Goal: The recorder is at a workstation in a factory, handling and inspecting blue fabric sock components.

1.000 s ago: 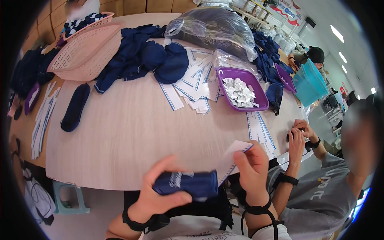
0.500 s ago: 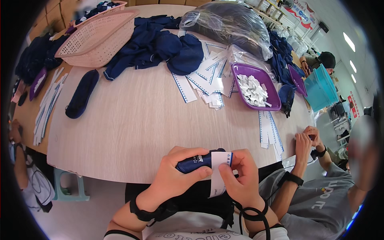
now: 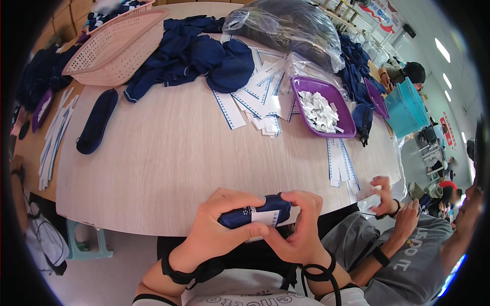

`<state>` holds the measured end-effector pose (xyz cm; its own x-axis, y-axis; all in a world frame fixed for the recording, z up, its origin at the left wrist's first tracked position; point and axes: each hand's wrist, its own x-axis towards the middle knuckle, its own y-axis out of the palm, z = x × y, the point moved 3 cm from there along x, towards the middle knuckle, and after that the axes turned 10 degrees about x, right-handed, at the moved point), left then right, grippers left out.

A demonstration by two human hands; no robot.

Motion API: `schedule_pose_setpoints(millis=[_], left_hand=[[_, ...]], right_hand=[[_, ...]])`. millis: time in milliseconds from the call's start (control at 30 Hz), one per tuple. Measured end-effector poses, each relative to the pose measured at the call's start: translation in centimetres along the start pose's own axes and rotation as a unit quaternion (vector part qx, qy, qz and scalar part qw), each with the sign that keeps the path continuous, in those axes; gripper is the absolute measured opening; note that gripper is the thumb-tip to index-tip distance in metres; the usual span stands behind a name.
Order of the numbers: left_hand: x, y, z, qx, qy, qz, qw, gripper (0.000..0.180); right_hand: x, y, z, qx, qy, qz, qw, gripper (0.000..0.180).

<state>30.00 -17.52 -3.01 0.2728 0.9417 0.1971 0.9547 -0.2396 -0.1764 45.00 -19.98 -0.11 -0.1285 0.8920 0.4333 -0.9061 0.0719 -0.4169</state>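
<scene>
A small rolled bundle of navy fabric is held just past the table's near edge. My left hand grips its left end, thumb along the front and fingers over the top. With fingers and thumb my right hand holds the bundle's right end. A white paper strip with a blue patterned edge lies across the bundle's front between my two thumbs. Whatever is at the back of the bundle is hidden.
Beyond lie loose paper strips, a purple basket of small white pieces, navy garments, a pink basket and a flat navy pouch. At right, a co-worker's hand is near the table edge.
The paper strip hung down past the bundle before; now it lies wrapped against its front. My right hand has shifted to the bundle's right end. The co-worker's hands have moved apart.
</scene>
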Motion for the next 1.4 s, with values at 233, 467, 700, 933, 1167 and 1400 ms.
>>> schedule_pose_setpoints(millis=[233, 467, 700, 933, 1167, 1400], left_hand=[[-0.5, 0.0, -0.2, 0.003, 0.003, 0.000, 1.000, 0.034], [-1.0, 0.1, -0.4, -0.013, -0.006, 0.011, 1.000, 0.036], [-1.1, 0.2, -0.1, -0.016, -0.002, 0.036, 0.999, 0.043], [-1.3, 0.6, -0.3, -0.030, -0.001, 0.022, 0.999, 0.040], [-1.6, 0.7, -0.7, -0.026, 0.018, 0.025, 0.999, 0.035], [-2.1, 0.9, -0.6, -0.046, 0.021, 0.025, 0.998, 0.040]], right_hand=[[0.1, -0.7, 0.1, 0.075, -0.040, 0.164, 0.983, 0.037], [-0.5, -0.3, -0.9, 0.095, -0.061, 0.175, 0.978, 0.039], [-0.6, 0.2, -0.7, 0.099, -0.048, 0.158, 0.981, 0.041], [-0.5, 0.2, -0.3, 0.081, -0.090, 0.148, 0.982, 0.032], [-1.1, 0.0, -0.8, 0.148, -0.104, 0.143, 0.973, 0.026], [-1.1, -0.2, -0.6, 0.152, -0.086, 0.140, 0.975, 0.032]])
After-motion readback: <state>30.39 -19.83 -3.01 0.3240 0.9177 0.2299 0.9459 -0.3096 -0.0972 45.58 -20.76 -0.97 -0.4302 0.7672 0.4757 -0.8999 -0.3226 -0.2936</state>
